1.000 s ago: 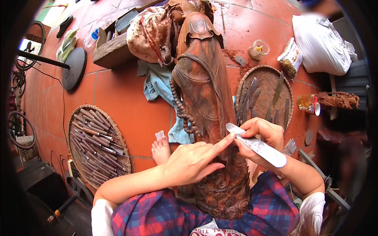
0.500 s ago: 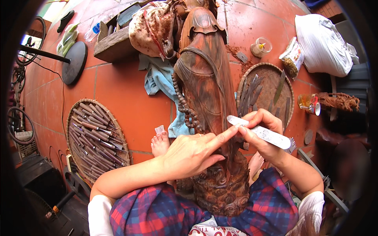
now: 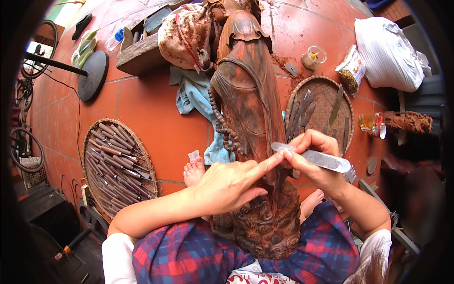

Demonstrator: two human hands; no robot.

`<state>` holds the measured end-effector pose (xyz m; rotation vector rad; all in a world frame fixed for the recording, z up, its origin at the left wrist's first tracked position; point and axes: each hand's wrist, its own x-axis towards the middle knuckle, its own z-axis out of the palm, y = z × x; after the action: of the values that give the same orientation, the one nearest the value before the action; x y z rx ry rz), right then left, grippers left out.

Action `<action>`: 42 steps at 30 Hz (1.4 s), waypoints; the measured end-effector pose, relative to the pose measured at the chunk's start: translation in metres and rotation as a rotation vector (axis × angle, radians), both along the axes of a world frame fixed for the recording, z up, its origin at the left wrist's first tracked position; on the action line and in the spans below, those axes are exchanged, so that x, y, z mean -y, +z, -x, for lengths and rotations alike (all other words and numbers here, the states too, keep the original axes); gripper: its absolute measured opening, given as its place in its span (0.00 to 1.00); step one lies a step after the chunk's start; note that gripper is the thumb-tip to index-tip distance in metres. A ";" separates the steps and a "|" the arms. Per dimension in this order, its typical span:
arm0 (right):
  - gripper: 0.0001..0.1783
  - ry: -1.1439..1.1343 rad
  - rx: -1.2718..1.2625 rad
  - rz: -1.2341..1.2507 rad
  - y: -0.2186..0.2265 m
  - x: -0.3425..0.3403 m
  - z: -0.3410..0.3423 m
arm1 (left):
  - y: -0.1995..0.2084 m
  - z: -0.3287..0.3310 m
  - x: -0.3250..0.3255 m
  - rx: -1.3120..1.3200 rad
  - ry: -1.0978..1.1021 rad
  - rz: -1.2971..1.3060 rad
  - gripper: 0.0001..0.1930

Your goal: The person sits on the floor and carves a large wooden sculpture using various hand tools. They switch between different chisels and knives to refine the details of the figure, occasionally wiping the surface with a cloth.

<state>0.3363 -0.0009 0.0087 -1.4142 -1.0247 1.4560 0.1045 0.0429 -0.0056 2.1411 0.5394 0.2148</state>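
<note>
A carved dark wooden statue (image 3: 248, 118) of a robed figure lies lengthwise before me, its scrolled base (image 3: 266, 232) between my knees. My right hand (image 3: 314, 154) pinches a thin, flat, grey-white strip with rounded ends (image 3: 326, 160) above the lower part of the carving. Its fingers are closed, with the thumb and fingertips near the strip's far-left end. My left hand (image 3: 227, 184) reaches across the statue, index finger stretched out and thumb apart. That index fingertip touches the strip beside my right thumb. A carved string of beads (image 3: 221, 118) runs along the statue's left side.
On the left, a round woven tray (image 3: 153, 182) holds several wooden-handled carving tools. Another woven tray (image 3: 349, 106) with flat metal strips lies right of the statue. A jar (image 3: 313, 57), a white sack (image 3: 390, 54), a blue cloth (image 3: 201, 102) and a wooden box (image 3: 142, 57) stand around.
The strip in my right hand has tilted slightly, so its face looks greyer. Both hands keep nearly the same place, and the whole view has shifted a little.
</note>
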 end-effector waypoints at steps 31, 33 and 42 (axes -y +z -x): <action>0.10 0.098 0.401 -0.222 0.012 -0.008 0.009 | -0.005 0.013 0.000 0.061 -0.019 0.107 0.45; 0.10 0.032 0.402 -0.151 0.013 -0.014 0.013 | -0.008 0.008 -0.012 0.109 0.015 0.069 0.45; 0.07 0.238 0.497 -0.298 0.036 -0.009 0.008 | -0.002 0.014 -0.001 0.062 -0.049 0.156 0.46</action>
<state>0.3280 0.0086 0.0451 -1.5006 -1.6950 1.0650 0.0908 0.0435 -0.0077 1.9875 0.4527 0.2049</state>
